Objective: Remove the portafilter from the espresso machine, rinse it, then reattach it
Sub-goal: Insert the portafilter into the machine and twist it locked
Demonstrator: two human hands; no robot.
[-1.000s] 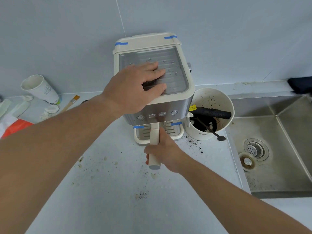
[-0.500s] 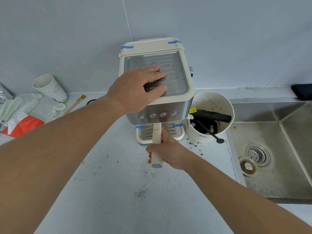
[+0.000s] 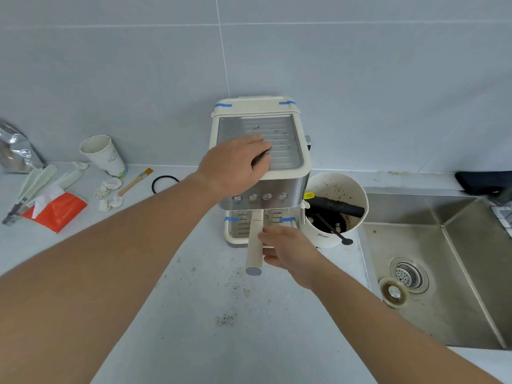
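The cream and steel espresso machine (image 3: 300, 187) stands against the wall tiles. My left hand (image 3: 235, 164) lies palm down on its ribbed top, holding nothing. The portafilter sits under the button row; only its cream handle (image 3: 254, 245) shows, pointing toward me over the drip tray (image 3: 235, 231). My right hand (image 3: 288, 252) is at the handle's right side, with the thumb against it and the fingers curled under it. The portafilter's basket is hidden beneath the machine's front.
A white tub (image 3: 336, 200) with coffee grounds, a black bar and a spoon stands right of the machine. Right of that is the steel sink (image 3: 457, 322) with drain and loose plug. A paper cup (image 3: 102, 155), brush, black ring and packets lie left. Grounds speckle the counter (image 3: 194, 314).
My view has lifted and pulled back. My right hand has shifted from wrapping the handle to its right side, in a looser hold. The left hand stays on the machine's top.
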